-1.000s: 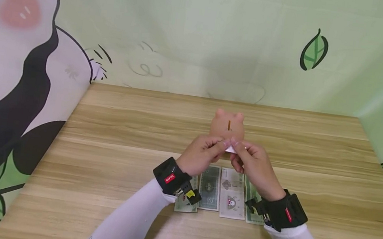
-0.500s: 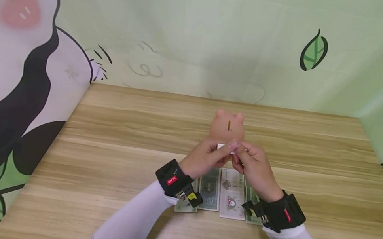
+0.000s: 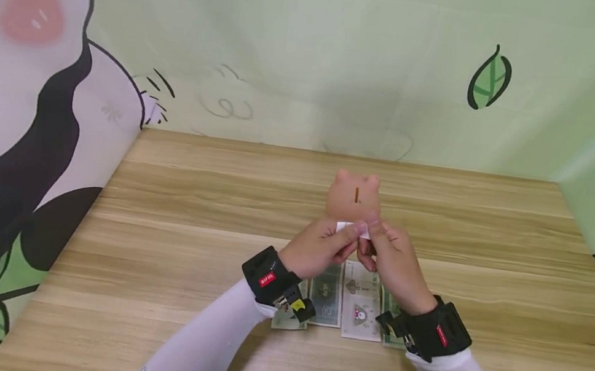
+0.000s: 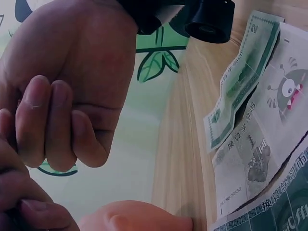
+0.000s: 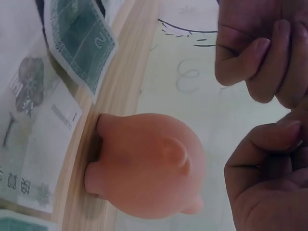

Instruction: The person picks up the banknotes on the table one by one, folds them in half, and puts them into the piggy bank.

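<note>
A small white piece of folded paper (image 3: 345,226) is pinched between both hands, just in front of the piggy bank. My left hand (image 3: 317,248) grips its left part with thumb and fingers. The right hand (image 3: 400,263) pinches it at the right, the two thumbs close together. Both wrist views show curled fingers, with the paper hidden behind them. The pink piggy bank (image 3: 353,203) stands beyond the hands, its slot facing up. Below the hands lie several paper play-money notes in a row, among them a grey-white note (image 3: 363,308) and a dark green note (image 3: 324,303).
Wooden table (image 3: 206,199) spreads around the hands. A green backdrop (image 3: 302,56) with a leaf and a panda drawing rises behind and at the sides. The outer notes, one green note (image 3: 289,320) at the left and another at the right, lie partly under the wrists.
The left hand has shifted slightly right, and more of the white paper shows above its thumb. The right thumb has moved a little right and up. Piggy bank and notes stay put.
</note>
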The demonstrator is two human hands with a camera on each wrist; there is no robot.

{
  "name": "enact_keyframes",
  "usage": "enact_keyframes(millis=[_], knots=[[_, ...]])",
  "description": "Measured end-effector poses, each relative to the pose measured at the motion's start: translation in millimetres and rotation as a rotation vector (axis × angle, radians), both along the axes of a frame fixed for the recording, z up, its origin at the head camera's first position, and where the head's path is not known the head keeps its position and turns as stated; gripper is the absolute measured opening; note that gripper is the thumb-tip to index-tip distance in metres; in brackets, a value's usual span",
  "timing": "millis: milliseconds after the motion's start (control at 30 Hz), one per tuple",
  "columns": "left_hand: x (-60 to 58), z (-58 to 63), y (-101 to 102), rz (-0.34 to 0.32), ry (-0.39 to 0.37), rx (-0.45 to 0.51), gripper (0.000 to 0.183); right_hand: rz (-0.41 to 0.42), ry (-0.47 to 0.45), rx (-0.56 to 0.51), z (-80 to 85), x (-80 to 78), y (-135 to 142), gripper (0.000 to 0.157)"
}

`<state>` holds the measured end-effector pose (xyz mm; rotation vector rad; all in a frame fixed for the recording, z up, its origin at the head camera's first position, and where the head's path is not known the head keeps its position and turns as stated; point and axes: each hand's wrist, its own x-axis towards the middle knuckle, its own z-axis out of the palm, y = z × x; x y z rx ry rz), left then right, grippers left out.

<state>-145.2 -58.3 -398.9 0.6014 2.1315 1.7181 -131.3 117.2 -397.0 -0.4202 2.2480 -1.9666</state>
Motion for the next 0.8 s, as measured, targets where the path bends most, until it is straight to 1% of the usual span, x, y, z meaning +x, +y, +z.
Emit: enact_keyframes(millis=[100,233,400,500,633,800], knots=[[0.0,0.3,-0.8,0.0,-0.012,0.014,0.056,-0.009,-0.015,0.013,0.8,0.0,1.3,0.063],[0.6,0.0,-0.6,0.019,-0.009,0.049,0.058,-0.01,0.002,0.015,1.2,0.3,1.2,0.058],[0.9,0.8,0.4,0.032,-0.016,0.092,0.059,-0.022,0.021,0.022,3.0,1.2,0.7,0.056],[0.2,1.6,-1.7,0.059,-0.022,0.074,0.056,-0.036,0.008,0.04,4.4,1.3,2.3,0.056],[-0.6,1.4,-3.2,0.109,0.003,0.03,0.053,-0.042,-0.004,0.049,4.4,0.1,3.7,0.055],[-0.9,1.8,-3.3,0.13,0.006,0.022,0.054,-0.041,-0.013,0.041,3.2,-0.7,3.9,0.054]])
